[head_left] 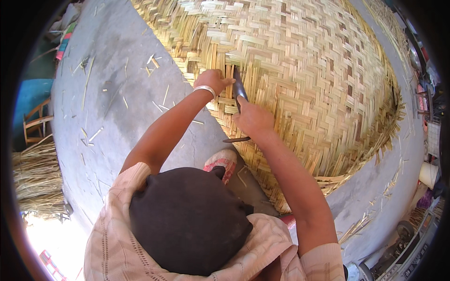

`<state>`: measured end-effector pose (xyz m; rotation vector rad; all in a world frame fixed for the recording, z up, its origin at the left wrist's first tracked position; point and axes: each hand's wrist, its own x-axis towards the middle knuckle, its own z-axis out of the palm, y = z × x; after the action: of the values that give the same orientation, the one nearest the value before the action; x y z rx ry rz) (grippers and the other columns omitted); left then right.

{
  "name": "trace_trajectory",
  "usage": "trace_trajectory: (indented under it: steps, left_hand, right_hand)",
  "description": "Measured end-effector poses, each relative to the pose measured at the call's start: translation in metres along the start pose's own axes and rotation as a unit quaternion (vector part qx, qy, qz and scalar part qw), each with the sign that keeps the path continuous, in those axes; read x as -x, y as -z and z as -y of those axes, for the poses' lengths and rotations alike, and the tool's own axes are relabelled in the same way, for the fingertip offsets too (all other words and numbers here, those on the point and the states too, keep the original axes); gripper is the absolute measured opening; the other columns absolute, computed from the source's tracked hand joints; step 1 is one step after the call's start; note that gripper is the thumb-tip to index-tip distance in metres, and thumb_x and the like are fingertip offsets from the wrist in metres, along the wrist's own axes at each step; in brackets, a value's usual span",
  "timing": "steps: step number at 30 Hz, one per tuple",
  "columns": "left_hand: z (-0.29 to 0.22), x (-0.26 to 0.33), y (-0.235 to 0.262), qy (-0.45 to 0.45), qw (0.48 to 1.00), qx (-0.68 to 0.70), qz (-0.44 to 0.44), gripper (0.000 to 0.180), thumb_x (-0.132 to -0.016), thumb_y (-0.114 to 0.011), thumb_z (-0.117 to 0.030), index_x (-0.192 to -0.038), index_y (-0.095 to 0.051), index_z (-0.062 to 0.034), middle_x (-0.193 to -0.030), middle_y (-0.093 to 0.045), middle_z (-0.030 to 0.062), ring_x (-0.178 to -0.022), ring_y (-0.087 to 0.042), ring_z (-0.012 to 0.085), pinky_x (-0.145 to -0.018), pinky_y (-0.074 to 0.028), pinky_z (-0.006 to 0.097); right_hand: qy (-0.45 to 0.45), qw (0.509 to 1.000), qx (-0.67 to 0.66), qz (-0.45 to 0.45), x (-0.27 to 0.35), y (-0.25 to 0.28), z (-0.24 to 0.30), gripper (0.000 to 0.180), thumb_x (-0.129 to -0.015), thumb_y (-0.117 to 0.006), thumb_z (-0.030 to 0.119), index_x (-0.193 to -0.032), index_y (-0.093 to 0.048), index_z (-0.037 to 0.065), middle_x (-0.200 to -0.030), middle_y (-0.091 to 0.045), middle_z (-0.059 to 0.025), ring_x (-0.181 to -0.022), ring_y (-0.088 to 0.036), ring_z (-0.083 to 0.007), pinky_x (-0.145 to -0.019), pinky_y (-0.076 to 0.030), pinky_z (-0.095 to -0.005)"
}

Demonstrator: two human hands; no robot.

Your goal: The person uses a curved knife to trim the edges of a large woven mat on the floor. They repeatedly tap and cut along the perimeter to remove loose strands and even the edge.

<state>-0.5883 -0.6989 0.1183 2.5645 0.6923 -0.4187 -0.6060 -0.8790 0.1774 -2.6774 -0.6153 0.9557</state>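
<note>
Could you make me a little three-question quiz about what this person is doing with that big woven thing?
1. True or false: the right hand grips a dark blade.
2. What does the left hand press on? A) a woven bamboo mat B) a blue chair C) a bucket
3. Fill in: the left wrist wears a pale ____.

Key: 1 true; 2 A; 3 bangle.

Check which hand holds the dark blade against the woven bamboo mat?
The right hand grips the dark blade; the left hand, with a silver bangle, presses bare fingers on the woven bamboo mat.
</note>
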Motion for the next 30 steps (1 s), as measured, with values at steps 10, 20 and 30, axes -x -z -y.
trace_trajectory:
  steps: [10,20,30]
  left_hand:
    - [0.012,-0.005,-0.023,-0.005,1.000,-0.010,-0.016,0.051,-0.079,-0.065,-0.062,-0.092,-0.069,-0.0131,-0.086,-0.071,0.0121,-0.084,-0.068,0.0285,-0.076,-0.051,0.041]
    - [-0.005,-0.007,-0.014,-0.034,0.962,0.272,0.013,0.036,-0.092,-0.061,-0.026,-0.121,-0.061,-0.0041,-0.090,-0.071,0.0135,-0.079,-0.070,0.0197,-0.068,-0.057,0.033]
    - [0.002,-0.016,-0.014,0.058,0.790,0.494,0.359,0.014,-0.092,-0.063,-0.016,-0.100,-0.059,-0.0064,-0.077,-0.063,0.0004,-0.061,-0.064,0.0089,-0.050,-0.054,0.022]
  right_hand:
    - [0.031,0.994,0.001,0.106,0.093,0.041,-0.046,0.044,-0.084,-0.061,0.028,-0.124,-0.056,0.009,-0.094,-0.069,-0.0216,-0.087,-0.066,-0.0396,-0.078,-0.051,-0.0499]
    - [-0.036,0.882,-0.452,0.126,0.146,0.080,-0.092,0.054,-0.085,-0.064,0.011,-0.138,-0.052,0.009,-0.073,-0.054,0.0043,-0.058,-0.047,-0.0064,-0.054,-0.039,-0.0240]
    - [-0.028,0.821,-0.558,0.121,0.147,0.078,-0.072,0.061,-0.085,-0.062,0.007,-0.143,-0.044,0.004,-0.055,-0.037,0.0070,-0.044,-0.032,-0.0037,-0.042,-0.025,-0.0217]
